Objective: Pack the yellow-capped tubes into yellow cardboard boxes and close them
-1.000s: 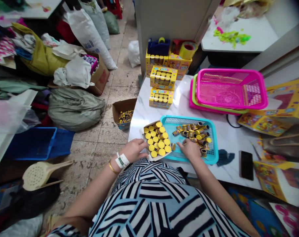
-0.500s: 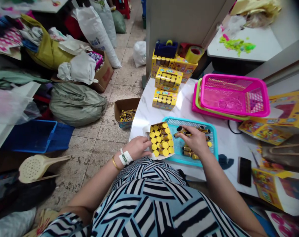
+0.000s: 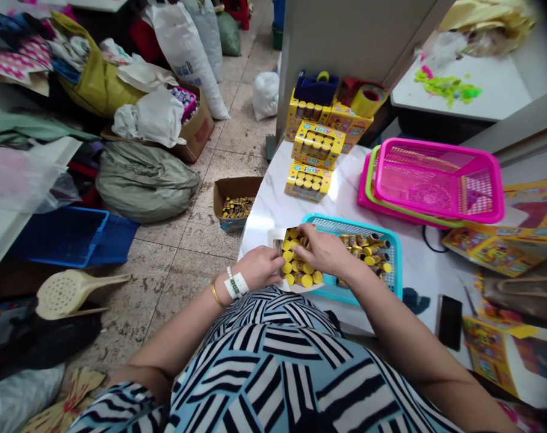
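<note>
My left hand (image 3: 259, 266) grips the near left side of an open small box (image 3: 298, 264) filled with yellow-capped tubes, at the front edge of the white table (image 3: 273, 207). My right hand (image 3: 324, 251) is over that box, fingers curled and pressed down among the tubes; whether it holds one is hidden. Just right of the box sits a teal mesh tray (image 3: 393, 264) with several loose yellow-capped tubes (image 3: 367, 248).
Stacked pink baskets (image 3: 435, 180) stand behind the tray. Yellow packed boxes (image 3: 312, 168) are piled at the table's back left. A black phone (image 3: 448, 313) lies to the right. On the floor left sits a cardboard box (image 3: 234, 201) of tubes, with bags and a blue bin (image 3: 70, 234).
My right hand left the teal tray, lifted some tubes, and moved left onto the small box. My left hand stayed on the box.
</note>
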`<action>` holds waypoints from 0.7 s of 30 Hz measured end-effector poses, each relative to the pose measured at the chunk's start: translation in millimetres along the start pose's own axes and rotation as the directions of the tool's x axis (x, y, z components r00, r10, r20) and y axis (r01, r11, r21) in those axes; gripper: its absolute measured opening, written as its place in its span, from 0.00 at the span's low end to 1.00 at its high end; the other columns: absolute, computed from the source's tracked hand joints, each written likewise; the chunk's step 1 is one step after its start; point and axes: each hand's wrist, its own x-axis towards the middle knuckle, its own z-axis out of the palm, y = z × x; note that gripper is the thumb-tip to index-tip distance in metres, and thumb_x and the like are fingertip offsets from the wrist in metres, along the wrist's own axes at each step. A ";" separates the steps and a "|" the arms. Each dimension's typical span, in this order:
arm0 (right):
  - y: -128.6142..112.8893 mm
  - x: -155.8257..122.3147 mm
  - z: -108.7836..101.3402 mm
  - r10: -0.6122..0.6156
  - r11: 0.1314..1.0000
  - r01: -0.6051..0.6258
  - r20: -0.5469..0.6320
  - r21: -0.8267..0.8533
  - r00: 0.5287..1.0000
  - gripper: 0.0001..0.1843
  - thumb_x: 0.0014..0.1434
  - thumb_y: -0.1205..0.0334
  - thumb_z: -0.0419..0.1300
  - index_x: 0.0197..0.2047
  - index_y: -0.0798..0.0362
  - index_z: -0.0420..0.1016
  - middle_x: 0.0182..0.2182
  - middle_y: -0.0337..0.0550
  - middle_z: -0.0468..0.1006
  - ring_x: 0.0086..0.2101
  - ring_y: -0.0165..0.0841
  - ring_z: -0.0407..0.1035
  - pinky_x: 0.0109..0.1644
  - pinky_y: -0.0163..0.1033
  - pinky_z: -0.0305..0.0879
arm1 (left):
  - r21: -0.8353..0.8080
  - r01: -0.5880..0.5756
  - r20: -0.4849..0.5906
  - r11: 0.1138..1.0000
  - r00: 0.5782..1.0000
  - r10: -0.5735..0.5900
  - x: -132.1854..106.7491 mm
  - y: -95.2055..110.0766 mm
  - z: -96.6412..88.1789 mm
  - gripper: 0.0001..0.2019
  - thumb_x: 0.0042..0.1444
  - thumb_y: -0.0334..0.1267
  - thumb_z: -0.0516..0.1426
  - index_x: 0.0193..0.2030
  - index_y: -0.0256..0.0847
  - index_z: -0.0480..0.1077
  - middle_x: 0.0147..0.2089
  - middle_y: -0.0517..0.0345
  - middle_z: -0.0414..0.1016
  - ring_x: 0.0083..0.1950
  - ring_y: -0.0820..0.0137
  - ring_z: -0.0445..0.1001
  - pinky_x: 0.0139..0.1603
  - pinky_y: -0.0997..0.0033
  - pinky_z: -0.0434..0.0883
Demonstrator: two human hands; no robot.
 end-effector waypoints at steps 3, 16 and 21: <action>10.4 -1.3 3.0 -0.001 0.993 0.012 -0.091 0.121 0.996 0.20 0.58 0.63 0.52 0.54 0.55 0.63 0.46 0.52 0.74 0.43 0.40 0.71 0.44 0.42 0.66 | -0.016 -0.005 -0.002 1.000 1.000 0.005 -0.1 -2.0 1.1 0.16 0.59 0.50 0.58 0.44 0.38 0.70 0.38 0.52 0.72 0.39 0.64 0.71 0.44 0.63 0.69; 20.3 -3.6 34.6 -0.171 0.982 0.152 -0.197 -0.107 0.965 0.16 0.63 0.59 0.56 0.53 0.51 0.72 0.54 0.52 0.73 0.50 0.43 0.68 0.49 0.46 0.68 | -0.060 -0.009 -0.004 0.998 1.000 0.009 0.3 -6.9 0.0 0.18 0.61 0.52 0.55 0.45 0.38 0.70 0.38 0.52 0.71 0.39 0.65 0.71 0.44 0.64 0.68; 24.6 -15.1 39.4 -0.159 0.987 0.144 -0.320 -0.068 0.934 0.21 0.64 0.55 0.55 0.59 0.50 0.71 0.57 0.50 0.71 0.53 0.43 0.63 0.56 0.50 0.62 | -0.063 -0.003 0.002 0.998 1.000 0.003 -1.4 -9.1 1.9 0.17 0.61 0.52 0.54 0.46 0.39 0.70 0.39 0.52 0.71 0.40 0.65 0.71 0.44 0.64 0.68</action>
